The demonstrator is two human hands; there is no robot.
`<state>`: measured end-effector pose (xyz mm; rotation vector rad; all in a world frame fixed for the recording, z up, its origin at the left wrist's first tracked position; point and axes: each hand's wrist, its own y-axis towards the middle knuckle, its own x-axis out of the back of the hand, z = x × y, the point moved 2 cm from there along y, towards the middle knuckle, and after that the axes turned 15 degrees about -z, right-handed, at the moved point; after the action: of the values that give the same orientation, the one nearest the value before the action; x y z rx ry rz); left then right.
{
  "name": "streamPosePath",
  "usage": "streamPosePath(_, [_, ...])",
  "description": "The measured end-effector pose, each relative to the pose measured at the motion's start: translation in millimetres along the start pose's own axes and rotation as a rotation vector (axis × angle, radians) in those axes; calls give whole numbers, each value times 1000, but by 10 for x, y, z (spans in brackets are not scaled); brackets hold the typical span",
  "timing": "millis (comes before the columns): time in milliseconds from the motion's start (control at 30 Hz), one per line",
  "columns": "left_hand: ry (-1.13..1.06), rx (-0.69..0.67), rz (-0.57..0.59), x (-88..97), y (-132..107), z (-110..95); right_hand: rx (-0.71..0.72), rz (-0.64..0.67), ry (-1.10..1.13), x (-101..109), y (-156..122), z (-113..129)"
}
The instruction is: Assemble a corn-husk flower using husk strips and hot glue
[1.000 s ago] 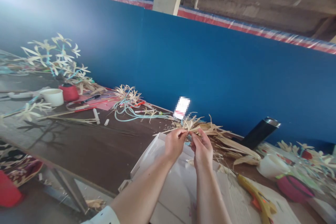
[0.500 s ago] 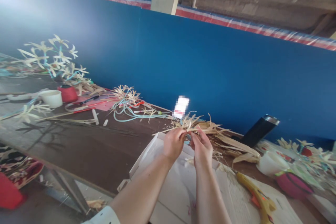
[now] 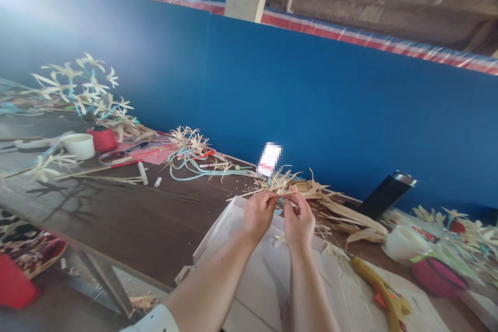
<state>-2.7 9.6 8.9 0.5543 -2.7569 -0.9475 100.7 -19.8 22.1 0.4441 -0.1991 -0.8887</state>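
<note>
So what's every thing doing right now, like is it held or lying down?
Left hand: pinching the straw flower.
Right hand: pinching it too.
Straw flower: held up between both hands.
Glue gun: lying flat, untouched.
Black flask: leaning against the blue board.
White cup: upright.

Daylight bright and even across your bench; strongest wash at upper left, where blue panel bleaches to pale haze. Soft glare sheen on dark tabletop at left. Shadows of straw flowers fall toward you on that tabletop, soft-edged. Your left hand and right hand well lit, slightly soft. Frame tilted; straight lines bow near edges. Corners smeared, right-edge clutter blurred. One small patch by panel pixelated.
</note>
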Motion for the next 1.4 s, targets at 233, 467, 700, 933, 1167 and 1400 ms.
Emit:
streamPosePath(233, [-192,277,14,-23,24,79,-347,-126,68,4,78,-264])
streamPosePath(467, [-346,444,-37,-51,70,157,-370,224,54,-72,-54,-20])
streamPosePath(700, [-299,375,-61,-31,75,140,-242,248,34,-86,-9,-77])
streamPosePath(933, [-241,260,-61,-20,83,97,-96,207,-9,-73,4,-49])
streamPosePath(1167, [-220,152,-48,-9,70,59,-99,199,5,-78,8,-79])
streamPosePath(1400, [-200,64,-23,-15,34,29,-76,162,-21,-52,8,-55])
